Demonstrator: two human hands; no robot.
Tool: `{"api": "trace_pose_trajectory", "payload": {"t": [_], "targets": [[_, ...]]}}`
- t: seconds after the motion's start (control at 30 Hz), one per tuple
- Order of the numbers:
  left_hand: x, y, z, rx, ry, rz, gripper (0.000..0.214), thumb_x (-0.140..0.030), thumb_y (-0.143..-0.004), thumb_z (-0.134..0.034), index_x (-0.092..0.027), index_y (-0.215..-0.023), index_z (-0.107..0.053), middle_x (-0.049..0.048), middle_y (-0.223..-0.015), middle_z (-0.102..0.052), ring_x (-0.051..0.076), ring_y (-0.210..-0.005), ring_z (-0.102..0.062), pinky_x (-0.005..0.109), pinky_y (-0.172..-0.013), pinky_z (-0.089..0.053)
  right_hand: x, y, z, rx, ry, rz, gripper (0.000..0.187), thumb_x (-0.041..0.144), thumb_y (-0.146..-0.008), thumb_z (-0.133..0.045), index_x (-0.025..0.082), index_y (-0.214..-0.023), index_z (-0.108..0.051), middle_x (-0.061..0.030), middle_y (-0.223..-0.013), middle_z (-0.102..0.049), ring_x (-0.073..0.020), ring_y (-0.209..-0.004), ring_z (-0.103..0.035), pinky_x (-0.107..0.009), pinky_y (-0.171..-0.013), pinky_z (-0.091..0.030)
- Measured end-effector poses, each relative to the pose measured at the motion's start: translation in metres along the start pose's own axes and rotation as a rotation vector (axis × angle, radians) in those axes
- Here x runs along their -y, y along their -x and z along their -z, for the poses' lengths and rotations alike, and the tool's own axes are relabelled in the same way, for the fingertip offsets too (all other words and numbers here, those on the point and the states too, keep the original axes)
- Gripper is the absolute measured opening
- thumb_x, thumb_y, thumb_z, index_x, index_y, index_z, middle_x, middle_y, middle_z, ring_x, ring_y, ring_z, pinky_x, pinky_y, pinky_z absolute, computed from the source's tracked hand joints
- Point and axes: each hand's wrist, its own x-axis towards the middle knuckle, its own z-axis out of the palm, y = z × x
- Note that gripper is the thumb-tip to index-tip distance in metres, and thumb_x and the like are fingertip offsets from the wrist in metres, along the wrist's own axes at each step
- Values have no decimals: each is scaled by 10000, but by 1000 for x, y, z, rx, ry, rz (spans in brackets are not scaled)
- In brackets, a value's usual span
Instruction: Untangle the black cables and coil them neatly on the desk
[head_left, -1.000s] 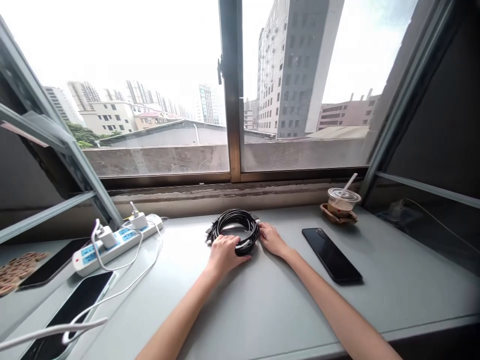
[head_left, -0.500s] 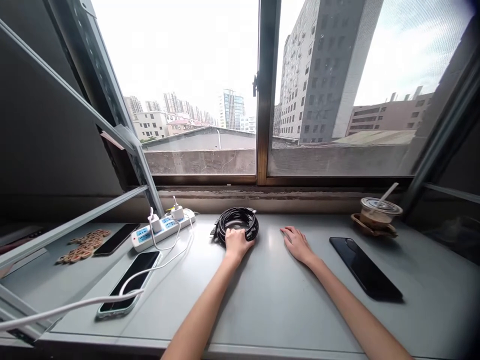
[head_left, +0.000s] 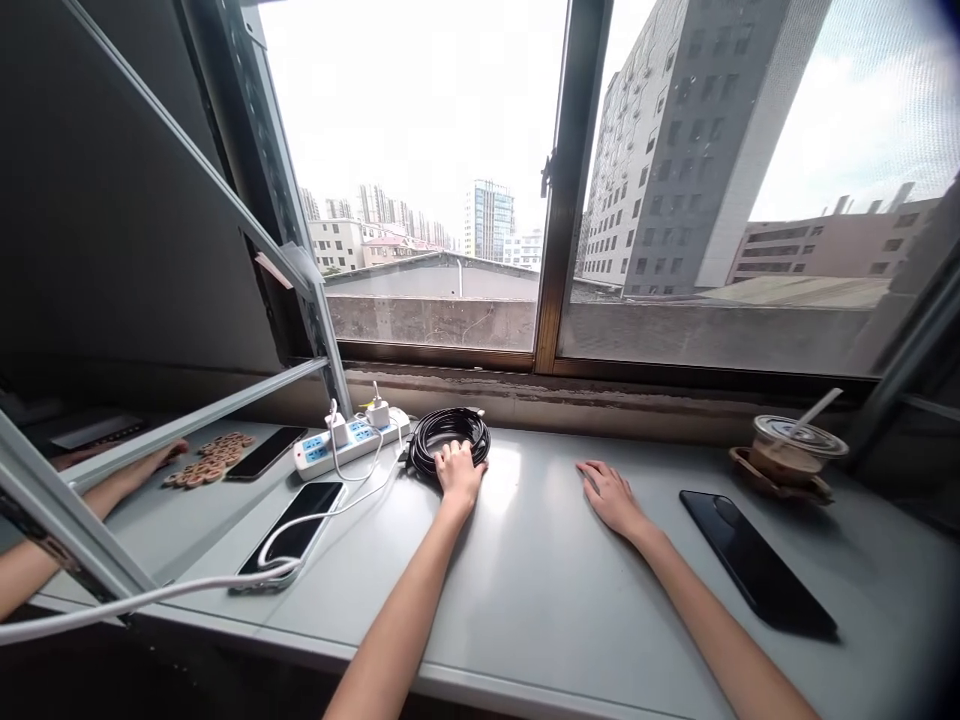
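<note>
A coil of black cable (head_left: 442, 433) lies on the grey table (head_left: 540, 590) near the window. My left hand (head_left: 459, 470) rests on the coil's near right edge, fingers curled over the strands. My right hand (head_left: 611, 494) lies flat on the table to the right of the coil, fingers spread, holding nothing. A black phone (head_left: 757, 572) lies to the right of my right hand.
A white power strip (head_left: 349, 445) with chargers sits left of the coil, a white cord running to a phone (head_left: 296, 530). Another phone (head_left: 266, 452) and wooden pieces (head_left: 210, 458) lie farther left, near another person's arm (head_left: 97, 490). An iced drink cup (head_left: 791, 452) stands at right.
The coil has slid left toward the power strip with my left hand on it. My right hand has left the coil and now lies flat on the table. The view has turned left.
</note>
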Motion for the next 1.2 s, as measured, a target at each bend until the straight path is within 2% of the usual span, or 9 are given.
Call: {"api": "trace_pose_trajectory", "payload": {"t": [0.23, 0.33, 0.7, 0.83, 1.03, 1.2], "targets": [[-1, 2, -4, -7, 9, -45, 434, -458, -876, -437, -118, -1116, -558, 148, -1050, -619, 311, -1009, -526, 431, -903, -315, 1, 1, 2, 16, 7, 2, 438, 251, -893, -301, 199, -1274, -511, -85, -1303, -483, -210, -1191, -436, -353, -993, -322], [-2, 2, -6, -17, 10, -36, 417, -443, -893, -405, -119, -1103, -562, 145, -1043, -624, 305, -1003, -533, 429, -898, -317, 1, 1, 3, 25, 7, 11, 445, 260, -892, -295, 190, -1278, -505, -85, -1302, -480, -216, -1188, -435, -361, -989, -326], [0, -1, -9, -28, 50, -47, 359, -401, -839, -517, -128, -1064, -580, 141, -1045, -622, 307, -1016, -534, 440, -912, -308, 1, 1, 5, 36, -4, 6, 440, 263, -890, -300, 196, -1273, -506, -83, -1300, -475, -222, -1194, -422, -371, -996, -314], [2, 0, -6, -73, 111, -50, 346, -398, -820, -550, -134, -1038, -601, 127, -1069, -610, 289, -1018, -535, 419, -901, -326, 3, 2, 7, 39, -8, 2, 445, 257, -894, -295, 188, -1285, -498, -85, -1300, -476, -216, -1199, -418, -357, -1001, -308], [10, -7, 0, -150, 261, -58, 269, -365, -888, -465, -193, -861, -670, 52, -957, -653, 203, -885, -599, 354, -852, -367, 6, 3, 10, 41, -8, -5, 450, 256, -900, -285, 181, -1290, -497, -91, -1303, -475, -218, -1188, -426, -359, -999, -307], [13, -15, 3, -336, 343, -23, 223, -274, -898, -445, -172, -840, -634, 83, -942, -651, 239, -891, -591, 376, -823, -376, 8, 3, 12, 45, -7, -6, 452, 252, -898, -291, 171, -1294, -493, -95, -1306, -473, -220, -1201, -411, -359, -1006, -295]]}}
